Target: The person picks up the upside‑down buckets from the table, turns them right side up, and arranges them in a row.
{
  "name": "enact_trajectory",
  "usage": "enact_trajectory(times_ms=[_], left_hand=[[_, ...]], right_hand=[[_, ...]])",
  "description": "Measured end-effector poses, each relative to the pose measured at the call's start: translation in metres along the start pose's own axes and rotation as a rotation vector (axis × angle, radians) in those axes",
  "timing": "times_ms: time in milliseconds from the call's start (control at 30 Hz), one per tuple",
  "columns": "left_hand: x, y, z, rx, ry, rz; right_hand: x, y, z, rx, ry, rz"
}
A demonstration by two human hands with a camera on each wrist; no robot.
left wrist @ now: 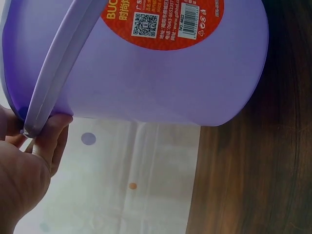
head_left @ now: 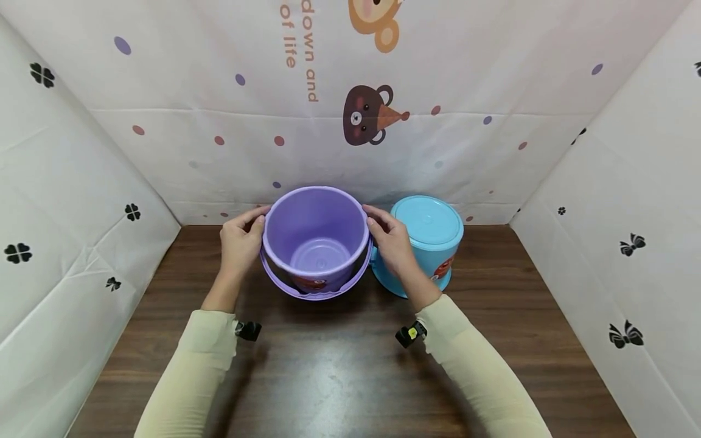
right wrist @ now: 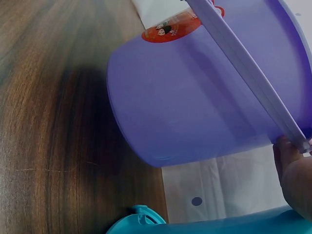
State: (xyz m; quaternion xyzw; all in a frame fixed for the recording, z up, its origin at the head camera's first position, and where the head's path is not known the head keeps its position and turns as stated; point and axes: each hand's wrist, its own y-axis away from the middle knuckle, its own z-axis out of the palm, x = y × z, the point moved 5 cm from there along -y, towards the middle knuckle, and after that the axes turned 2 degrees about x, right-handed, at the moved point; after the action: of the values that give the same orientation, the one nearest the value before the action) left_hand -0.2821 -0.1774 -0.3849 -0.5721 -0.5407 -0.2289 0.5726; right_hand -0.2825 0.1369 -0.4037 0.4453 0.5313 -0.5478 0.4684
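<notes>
A purple bucket (head_left: 321, 254) stands upright, mouth up, near the back of the table, between my two hands. Its purple handle (head_left: 319, 296) hangs down across the front, and a red label (left wrist: 163, 22) is stuck on its side. My left hand (head_left: 239, 243) grips the rim on the left, by the handle's end. On the opposite side my right hand (head_left: 391, 240) holds the rim with thumb and fingers. Whether the bucket's base touches the table cannot be told. Close to the right hand, a blue bucket (head_left: 429, 222) sits upside down, its base facing up.
The brown wooden table (head_left: 328, 371) bears both buckets. A patterned white cloth wall (head_left: 306, 158) rises right behind them. White cloth sides (head_left: 71, 201) close off the left and the right.
</notes>
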Motion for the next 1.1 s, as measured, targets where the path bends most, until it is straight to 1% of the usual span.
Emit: enact_trajectory(times_ms=[233,333,700,933,1100], left_hand=[[-0.007,-0.005,-0.001,0.01,-0.013,-0.017],[-0.011,-0.006,-0.001,0.01,-0.023,-0.028],[-0.021,-0.012,0.001,0.015,-0.089,-0.057],[-0.025,-0.013,0.001,0.014,-0.1,-0.068],[-0.029,-0.012,0.0,0.013,-0.118,-0.077]], right_hand=[[0.005,-0.005,0.006,0.019,0.049,-0.036],[0.005,-0.007,0.008,0.031,0.067,-0.039],[0.007,-0.01,0.012,0.062,0.07,-0.015],[0.007,-0.008,0.015,0.069,0.154,-0.013],[0.011,-0.008,0.016,0.076,0.161,-0.009]])
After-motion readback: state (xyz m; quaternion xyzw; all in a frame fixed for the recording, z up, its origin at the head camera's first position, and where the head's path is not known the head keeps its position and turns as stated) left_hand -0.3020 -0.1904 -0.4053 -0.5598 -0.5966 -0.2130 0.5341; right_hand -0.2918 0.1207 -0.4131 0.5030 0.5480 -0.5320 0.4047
